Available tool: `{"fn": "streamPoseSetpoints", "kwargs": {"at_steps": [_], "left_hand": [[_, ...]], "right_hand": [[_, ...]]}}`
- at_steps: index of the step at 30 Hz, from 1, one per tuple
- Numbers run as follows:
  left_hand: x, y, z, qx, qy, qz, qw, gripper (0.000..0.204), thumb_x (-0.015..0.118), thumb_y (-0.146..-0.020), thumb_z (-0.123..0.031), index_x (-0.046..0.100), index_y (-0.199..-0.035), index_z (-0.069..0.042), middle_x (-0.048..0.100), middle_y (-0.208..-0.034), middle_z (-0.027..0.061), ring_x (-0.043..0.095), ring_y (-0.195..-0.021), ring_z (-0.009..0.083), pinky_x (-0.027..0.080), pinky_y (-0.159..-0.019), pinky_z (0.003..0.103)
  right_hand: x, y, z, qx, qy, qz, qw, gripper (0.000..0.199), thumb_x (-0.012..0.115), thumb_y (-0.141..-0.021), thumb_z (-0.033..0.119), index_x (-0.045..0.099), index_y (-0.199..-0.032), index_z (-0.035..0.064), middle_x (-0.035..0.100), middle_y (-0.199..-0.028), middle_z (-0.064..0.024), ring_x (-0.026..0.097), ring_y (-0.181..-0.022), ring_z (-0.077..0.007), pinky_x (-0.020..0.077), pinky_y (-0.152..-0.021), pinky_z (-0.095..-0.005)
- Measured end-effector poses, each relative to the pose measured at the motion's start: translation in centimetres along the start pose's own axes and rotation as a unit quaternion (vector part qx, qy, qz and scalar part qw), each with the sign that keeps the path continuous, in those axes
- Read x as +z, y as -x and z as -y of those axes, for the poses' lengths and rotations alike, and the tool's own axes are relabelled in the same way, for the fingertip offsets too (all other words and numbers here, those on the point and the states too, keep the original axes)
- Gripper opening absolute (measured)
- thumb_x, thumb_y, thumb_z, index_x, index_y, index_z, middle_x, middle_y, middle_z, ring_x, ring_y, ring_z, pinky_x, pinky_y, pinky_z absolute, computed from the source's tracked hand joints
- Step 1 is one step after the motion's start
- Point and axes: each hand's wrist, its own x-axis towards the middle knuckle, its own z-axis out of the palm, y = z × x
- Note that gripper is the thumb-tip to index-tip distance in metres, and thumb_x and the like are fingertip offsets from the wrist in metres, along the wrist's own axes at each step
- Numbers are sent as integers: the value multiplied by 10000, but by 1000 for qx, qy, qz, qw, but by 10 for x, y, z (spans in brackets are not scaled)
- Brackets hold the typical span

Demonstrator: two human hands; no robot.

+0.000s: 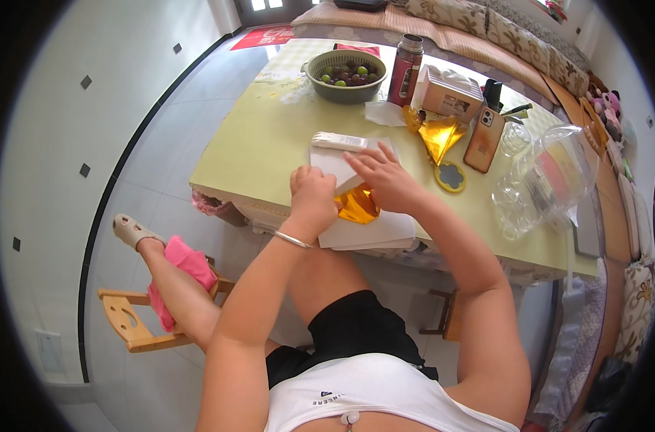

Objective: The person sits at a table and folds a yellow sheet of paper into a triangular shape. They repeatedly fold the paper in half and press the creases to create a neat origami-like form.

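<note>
My left hand (313, 198) rests curled on a stack of white paper (374, 232) at the near edge of the pale green table (270, 137), pinching the edge of a gold foil sheet (357, 207). My right hand (386, 176) lies flat with fingers spread on a folded white sheet (331, 164), just above the gold foil. A white comb-like bar (339, 141) lies at the far edge of the white sheet. A silver bangle (293, 240) circles my left wrist.
A green bowl of fruit (345, 74), a red flask (405, 70), a tissue box (448, 93), folded gold foil (440, 137), a phone (483, 137), a small mirror (450, 176) and clear plastic containers (540, 180) stand on the table. A wooden stool (129, 324) is at lower left.
</note>
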Motion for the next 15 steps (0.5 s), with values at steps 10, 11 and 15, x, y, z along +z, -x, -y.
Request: {"fn": "streamPoseSetpoints", "kwargs": {"at_steps": [10,11,15], "left_hand": [[60,51,-34,62,-82,-83,991,499,566,-842,-98,562,-1283,136,535,-1389,348,497,-1368,414,380,-1158,486],[61,52,-32,65,-73,-66,993,537,565,-845,-116,535,-1316,142,505,-1418,351,471,-1388,419,344,-1175,499],[52,34,-15,73,14,21,997,654,568,-858,-187,452,-1407,149,404,-1513,342,368,-1459,419,237,-1218,543]], "right_hand": [[28,40,-5,67,-95,58,991,512,546,-988,196,479,-1476,54,450,-1557,-120,369,-1475,-259,265,-1229,-404],[27,45,-8,98,-96,64,989,524,528,-1008,230,452,-1498,58,403,-1589,-123,322,-1501,-261,248,-1236,-410],[21,53,-8,186,-108,81,973,595,508,-1029,310,367,-1554,66,289,-1652,-126,215,-1546,-267,186,-1256,-424]]}}
